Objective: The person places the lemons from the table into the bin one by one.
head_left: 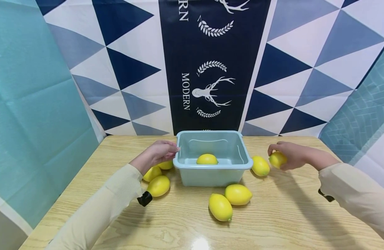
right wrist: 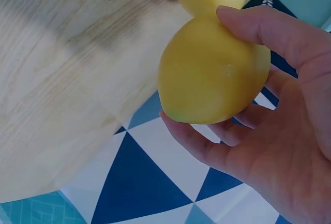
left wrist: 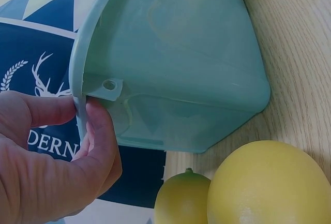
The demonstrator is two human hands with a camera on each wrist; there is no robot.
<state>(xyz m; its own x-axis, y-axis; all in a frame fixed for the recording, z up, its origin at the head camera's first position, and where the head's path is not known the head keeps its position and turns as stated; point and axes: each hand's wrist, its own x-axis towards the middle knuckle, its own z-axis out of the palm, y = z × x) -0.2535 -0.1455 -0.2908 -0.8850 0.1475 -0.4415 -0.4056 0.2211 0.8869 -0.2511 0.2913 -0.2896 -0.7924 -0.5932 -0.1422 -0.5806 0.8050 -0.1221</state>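
Observation:
A pale blue-green plastic bin (head_left: 210, 177) stands at the middle of the table, with one lemon (head_left: 207, 159) lying inside it. My left hand (head_left: 160, 152) pinches the bin's left rim; in the left wrist view the thumb and fingers (left wrist: 101, 146) grip that rim from both sides. To the right of the bin, my right hand (head_left: 293, 155) holds a lemon (right wrist: 212, 74) between thumb and curled fingers. Another lemon (head_left: 260, 166) sits between the bin and the right hand.
Several lemons lie left of the bin, the nearest one (head_left: 158, 186) beside the left sleeve. Two more, a lemon (head_left: 221, 207) and its neighbour (head_left: 238, 194), rest in front of the bin. A patterned cloth (head_left: 135, 69) hangs behind the wooden table (head_left: 176, 222).

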